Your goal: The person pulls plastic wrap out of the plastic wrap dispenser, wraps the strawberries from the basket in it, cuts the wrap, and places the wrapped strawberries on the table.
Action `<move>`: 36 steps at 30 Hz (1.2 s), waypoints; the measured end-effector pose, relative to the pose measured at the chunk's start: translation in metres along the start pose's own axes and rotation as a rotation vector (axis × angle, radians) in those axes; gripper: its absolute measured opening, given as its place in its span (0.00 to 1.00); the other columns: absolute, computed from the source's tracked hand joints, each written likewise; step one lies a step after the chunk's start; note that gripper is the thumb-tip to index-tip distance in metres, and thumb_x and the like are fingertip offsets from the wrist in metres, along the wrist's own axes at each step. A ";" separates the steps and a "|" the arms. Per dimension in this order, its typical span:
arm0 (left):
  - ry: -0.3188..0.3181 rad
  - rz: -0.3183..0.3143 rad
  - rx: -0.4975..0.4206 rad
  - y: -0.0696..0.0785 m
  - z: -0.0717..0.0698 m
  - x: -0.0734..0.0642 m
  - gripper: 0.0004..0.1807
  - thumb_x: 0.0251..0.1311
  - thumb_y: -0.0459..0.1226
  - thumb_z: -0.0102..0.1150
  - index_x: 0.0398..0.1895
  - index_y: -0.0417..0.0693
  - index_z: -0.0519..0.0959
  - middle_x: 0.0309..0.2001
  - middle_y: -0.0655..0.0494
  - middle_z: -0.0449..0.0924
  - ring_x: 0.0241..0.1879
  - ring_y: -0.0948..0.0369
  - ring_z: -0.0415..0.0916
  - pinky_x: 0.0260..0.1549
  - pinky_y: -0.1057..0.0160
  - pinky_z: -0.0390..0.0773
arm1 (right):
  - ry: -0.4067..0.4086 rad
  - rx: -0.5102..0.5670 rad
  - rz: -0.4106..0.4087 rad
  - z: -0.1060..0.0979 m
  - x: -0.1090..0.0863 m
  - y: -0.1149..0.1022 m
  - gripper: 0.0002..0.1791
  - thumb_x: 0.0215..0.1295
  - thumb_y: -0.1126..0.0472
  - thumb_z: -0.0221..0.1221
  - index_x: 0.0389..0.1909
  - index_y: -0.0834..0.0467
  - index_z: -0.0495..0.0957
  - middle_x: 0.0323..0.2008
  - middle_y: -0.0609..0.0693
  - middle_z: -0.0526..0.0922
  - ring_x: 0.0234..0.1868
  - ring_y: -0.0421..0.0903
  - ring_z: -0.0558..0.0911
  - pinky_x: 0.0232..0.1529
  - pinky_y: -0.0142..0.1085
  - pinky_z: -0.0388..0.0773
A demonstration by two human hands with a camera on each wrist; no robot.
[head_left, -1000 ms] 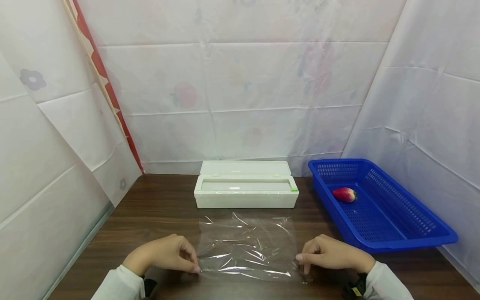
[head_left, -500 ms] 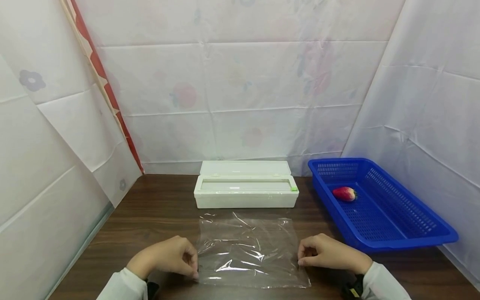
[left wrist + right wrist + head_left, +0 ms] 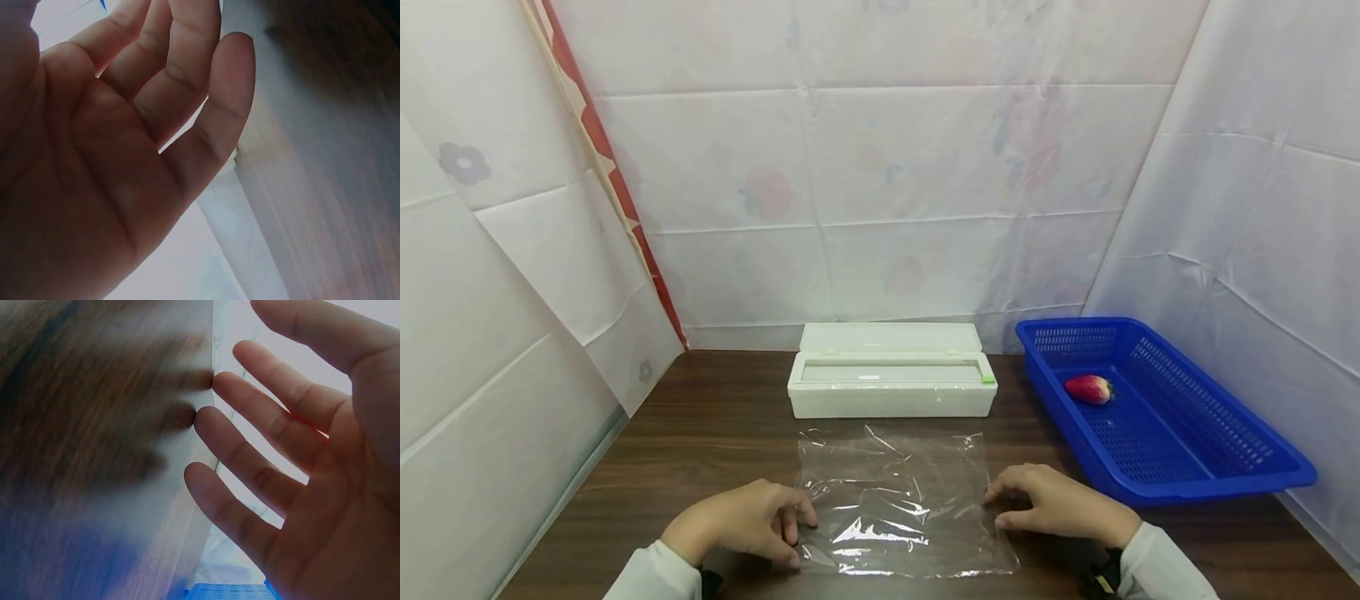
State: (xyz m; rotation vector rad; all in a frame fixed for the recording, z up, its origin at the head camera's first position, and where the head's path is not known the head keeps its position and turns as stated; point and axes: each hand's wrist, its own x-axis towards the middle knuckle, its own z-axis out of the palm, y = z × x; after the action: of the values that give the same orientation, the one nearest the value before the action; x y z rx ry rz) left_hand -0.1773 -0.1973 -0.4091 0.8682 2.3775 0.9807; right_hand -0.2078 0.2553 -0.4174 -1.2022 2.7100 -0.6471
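Note:
A sheet of clear cling film (image 3: 887, 508) lies creased and shiny on the dark wooden table, between my two hands. My left hand (image 3: 741, 521) is at its near left corner, thumb and fingertips right at the edge, the fingers loosely bent and apart. At the right edge of the film is my right hand (image 3: 1052, 504), palm down, fingertips at the film's border. The right wrist view shows that hand's fingers (image 3: 250, 481) spread and relaxed, with nothing between them. In the left wrist view the left palm (image 3: 94, 162) is bare.
Behind the film stands a long white cling film dispenser (image 3: 892, 400) with its lid raised and a green slider at its right end. To the right, a blue plastic basket (image 3: 1195, 483) holds a red fruit (image 3: 1087, 388) with a pale end. White sheeting encloses the table.
Both hands let go of the film's near corners. The near edge, earlier held between them, now lies flat. The left hand shifts slightly right and its fingers loosen; the right hand's fingers spread.

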 end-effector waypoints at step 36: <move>0.300 0.167 0.159 0.018 -0.023 0.012 0.11 0.62 0.38 0.70 0.46 0.52 0.82 0.36 0.67 0.82 0.37 0.68 0.79 0.37 0.62 0.83 | 0.074 0.037 0.001 -0.023 0.004 -0.011 0.12 0.73 0.50 0.59 0.48 0.53 0.82 0.43 0.41 0.83 0.43 0.37 0.81 0.43 0.40 0.82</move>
State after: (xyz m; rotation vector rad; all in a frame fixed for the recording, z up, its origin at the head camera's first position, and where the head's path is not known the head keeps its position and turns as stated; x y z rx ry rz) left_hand -0.1921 -0.1900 -0.3825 1.0575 2.7017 1.0607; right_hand -0.2089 0.2539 -0.3917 -1.1916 2.7448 -0.7527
